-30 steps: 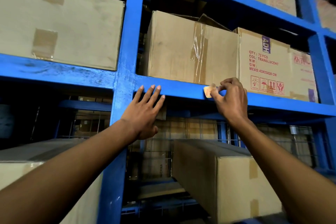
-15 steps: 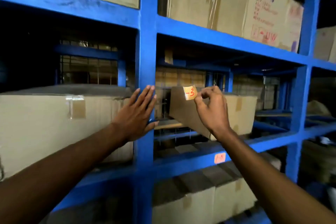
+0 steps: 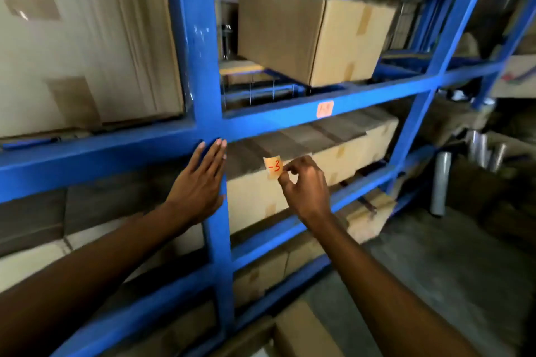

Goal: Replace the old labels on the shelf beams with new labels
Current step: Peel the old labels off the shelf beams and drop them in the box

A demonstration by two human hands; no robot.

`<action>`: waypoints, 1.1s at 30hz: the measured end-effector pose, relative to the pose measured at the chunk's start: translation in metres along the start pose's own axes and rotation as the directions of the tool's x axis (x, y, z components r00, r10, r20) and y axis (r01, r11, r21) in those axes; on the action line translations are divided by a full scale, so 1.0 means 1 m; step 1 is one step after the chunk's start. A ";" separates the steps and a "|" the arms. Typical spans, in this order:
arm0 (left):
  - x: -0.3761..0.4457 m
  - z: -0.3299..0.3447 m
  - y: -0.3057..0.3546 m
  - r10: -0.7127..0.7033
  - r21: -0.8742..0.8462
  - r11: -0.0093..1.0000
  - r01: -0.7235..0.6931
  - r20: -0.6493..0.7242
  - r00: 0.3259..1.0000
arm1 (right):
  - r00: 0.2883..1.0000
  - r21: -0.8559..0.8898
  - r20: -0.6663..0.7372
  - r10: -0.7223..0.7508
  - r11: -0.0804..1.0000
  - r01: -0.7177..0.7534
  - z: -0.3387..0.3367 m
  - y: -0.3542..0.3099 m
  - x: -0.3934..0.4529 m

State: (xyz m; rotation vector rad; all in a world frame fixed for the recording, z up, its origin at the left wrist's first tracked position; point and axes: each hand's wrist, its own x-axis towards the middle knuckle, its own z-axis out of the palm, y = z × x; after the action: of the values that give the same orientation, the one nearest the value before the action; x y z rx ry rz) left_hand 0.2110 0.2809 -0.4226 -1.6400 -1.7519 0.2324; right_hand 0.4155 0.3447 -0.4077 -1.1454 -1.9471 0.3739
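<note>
My right hand (image 3: 304,185) pinches a small pale orange label (image 3: 273,167) marked "-3" in red, held in the air in front of a cardboard box, below a blue shelf beam (image 3: 362,101). Another orange label (image 3: 324,109) with red writing is stuck on that beam, above and to the right of my right hand. My left hand (image 3: 200,182) lies flat with straight fingers against the blue upright post (image 3: 200,66), just below where post and beam meet.
Cardboard boxes (image 3: 313,35) fill the blue rack on every level. Lower beams (image 3: 342,203) run under my right hand. Shiny rolls and a grey tube (image 3: 441,182) stand on the concrete floor (image 3: 435,269) at the right.
The label came off the upper beam in my right hand. The view dropped down the rack; both hands now sit one level lower, with the left still flat on the post.
</note>
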 end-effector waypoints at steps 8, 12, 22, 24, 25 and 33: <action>-0.049 0.076 0.064 0.110 -0.018 0.994 -0.109 0.236 0.965 | 0.915 -0.143 0.291 0.280 0.958 -0.248 0.081 0.085 -0.090; -0.064 0.106 0.085 0.153 0.004 0.987 -0.161 0.290 0.945 | 0.839 -0.242 0.398 0.370 0.925 -0.293 0.117 0.125 -0.136; -0.073 0.141 0.100 0.207 0.204 0.942 -0.267 0.274 0.939 | 0.532 -0.518 0.607 0.591 0.801 -0.300 0.184 0.201 -0.224; -0.074 0.142 0.101 0.207 0.202 0.942 -0.267 0.273 0.940 | 0.496 -0.552 0.612 0.616 0.782 -0.291 0.191 0.205 -0.235; -0.074 0.142 0.102 0.204 0.201 0.943 -0.264 0.273 0.940 | 0.488 -0.559 0.613 0.621 0.778 -0.288 0.194 0.206 -0.240; -0.075 0.144 0.102 0.226 0.238 0.926 -0.292 0.268 0.937 | 0.430 -0.547 0.591 0.683 0.731 -0.408 0.209 0.203 -0.250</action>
State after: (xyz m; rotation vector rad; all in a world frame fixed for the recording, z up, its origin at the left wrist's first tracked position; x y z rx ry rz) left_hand 0.2015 0.2769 -0.6144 -1.6866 -1.5765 0.7906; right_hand 0.4328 0.2780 -0.7857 -2.1502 -2.3304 1.0946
